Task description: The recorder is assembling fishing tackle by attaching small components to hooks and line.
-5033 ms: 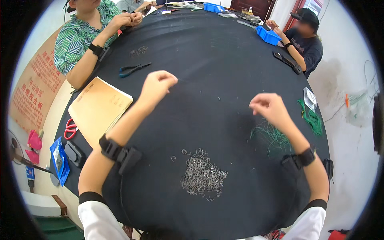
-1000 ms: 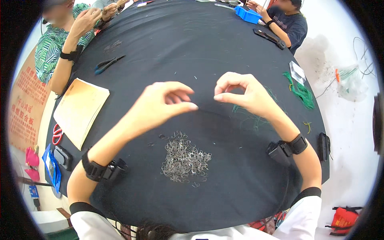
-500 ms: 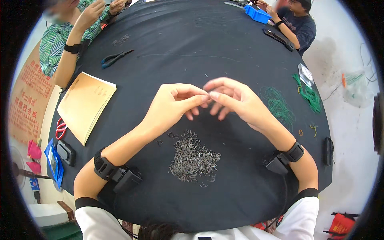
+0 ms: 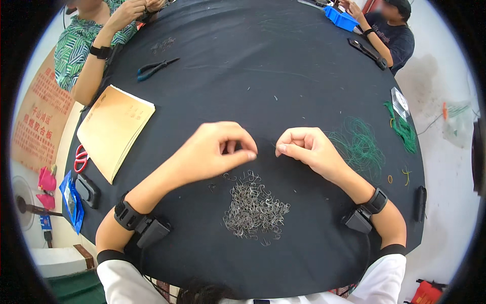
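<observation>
Over the black cloth, my left hand (image 4: 216,151) is curled, with thumb and forefinger tips pressed together. Anything between those tips is too small to make out. A short gap to the right, my right hand (image 4: 307,148) is closed in a pinch as well. A faint thin trace shows by its fingertips, but its kind is unclear. Just below both hands lies a heap of small metal fish hooks (image 4: 255,210), with a few loose ones at its upper left. A loose tangle of green line (image 4: 360,147) spreads beside my right wrist.
On the left lie tan paper folders (image 4: 116,133), red-handled scissors (image 4: 80,158), a blue packet (image 4: 72,202) and pliers (image 4: 156,69). To the right are a green line bundle (image 4: 403,133) and a black tool (image 4: 367,53). Two co-workers sit across, near a blue tray (image 4: 341,19).
My hands were together at the fingertips and have drawn apart, coming lower and nearer me. The whole view has shifted slightly; the hook heap looks unchanged.
</observation>
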The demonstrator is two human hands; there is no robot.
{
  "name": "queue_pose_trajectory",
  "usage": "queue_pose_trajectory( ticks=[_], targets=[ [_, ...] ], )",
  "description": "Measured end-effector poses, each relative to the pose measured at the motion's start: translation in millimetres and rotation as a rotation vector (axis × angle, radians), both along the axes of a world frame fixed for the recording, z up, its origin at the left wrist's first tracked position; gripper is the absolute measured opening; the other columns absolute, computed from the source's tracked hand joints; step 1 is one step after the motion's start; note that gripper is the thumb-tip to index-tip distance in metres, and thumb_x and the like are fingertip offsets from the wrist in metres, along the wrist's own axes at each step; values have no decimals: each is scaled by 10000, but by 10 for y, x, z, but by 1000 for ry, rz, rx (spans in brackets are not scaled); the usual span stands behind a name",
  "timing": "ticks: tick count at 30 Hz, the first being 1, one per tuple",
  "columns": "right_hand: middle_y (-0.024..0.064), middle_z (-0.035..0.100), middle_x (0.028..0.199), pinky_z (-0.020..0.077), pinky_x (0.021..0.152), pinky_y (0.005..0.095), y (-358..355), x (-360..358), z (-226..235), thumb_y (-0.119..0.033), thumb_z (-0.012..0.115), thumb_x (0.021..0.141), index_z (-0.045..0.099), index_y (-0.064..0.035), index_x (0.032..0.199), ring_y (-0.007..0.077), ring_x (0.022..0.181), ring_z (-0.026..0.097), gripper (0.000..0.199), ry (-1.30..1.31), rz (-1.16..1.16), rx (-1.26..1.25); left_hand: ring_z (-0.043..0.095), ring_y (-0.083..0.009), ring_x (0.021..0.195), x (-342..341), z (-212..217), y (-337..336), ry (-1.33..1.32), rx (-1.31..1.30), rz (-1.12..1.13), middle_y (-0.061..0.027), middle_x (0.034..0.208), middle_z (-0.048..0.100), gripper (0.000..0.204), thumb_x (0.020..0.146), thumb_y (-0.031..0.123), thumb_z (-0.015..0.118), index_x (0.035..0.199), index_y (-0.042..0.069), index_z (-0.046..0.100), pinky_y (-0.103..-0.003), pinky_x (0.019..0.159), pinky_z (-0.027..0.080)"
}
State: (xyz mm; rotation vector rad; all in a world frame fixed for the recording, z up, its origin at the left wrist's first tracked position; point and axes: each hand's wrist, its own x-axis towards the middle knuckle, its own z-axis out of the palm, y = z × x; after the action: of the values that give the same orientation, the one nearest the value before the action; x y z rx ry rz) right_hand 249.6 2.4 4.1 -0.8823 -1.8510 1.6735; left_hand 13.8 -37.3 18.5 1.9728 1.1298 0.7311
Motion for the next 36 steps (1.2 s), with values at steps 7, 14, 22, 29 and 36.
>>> queue_pose_trajectory(
  ticks=[7, 14, 22, 29, 36],
  targets=[
    [-50, 573, 696, 331, 536, 181, -29, 36, -26, -157, 604, 891, 631, -5, 840, -11, 593, 436, 162, -16, 39, -29, 533, -262, 808, 4, -18, -118, 188, 269, -31, -77, 804, 520, 172, 695, 107, 718, 742, 60, 559, -348, 727, 423],
    [-64, 534, 663, 300, 518, 176, -54, 36, 61, -138, 607, 887, 630, -17, 823, -16, 564, 395, 139, -55, 44, -59, 534, -254, 814, -2, -19, -152, 244, 246, -20, -75, 826, 527, 157, 712, 114, 716, 764, 58, 578, -351, 710, 427],
    [-67, 530, 652, 290, 497, 176, -52, 44, 91, -132, 600, 889, 630, -11, 831, -16, 546, 380, 138, -78, 32, -47, 555, -207, 701, 15, -148, -75, 177, 294, 80, -73, 811, 564, 106, 748, 55, 688, 809, 47, 602, -290, 602, 448],
    [-63, 561, 696, 314, 515, 169, -29, 63, 18, -133, 595, 895, 630, -2, 868, -20, 579, 417, 138, -30, -13, -55, 560, -206, 689, 19, -173, -67, 148, 371, 104, -76, 841, 579, 113, 746, 36, 681, 831, 39, 606, -291, 609, 453],
    [-33, 612, 788, 357, 556, 160, -12, 80, 87, -135, 587, 902, 634, 2, 893, -17, 630, 463, 145, -12, -34, -119, 554, -211, 672, -17, -120, -76, 204, 401, 90, -61, 737, 555, 133, 709, 34, 691, 788, 46, 585, -306, 588, 444]
  ],
)
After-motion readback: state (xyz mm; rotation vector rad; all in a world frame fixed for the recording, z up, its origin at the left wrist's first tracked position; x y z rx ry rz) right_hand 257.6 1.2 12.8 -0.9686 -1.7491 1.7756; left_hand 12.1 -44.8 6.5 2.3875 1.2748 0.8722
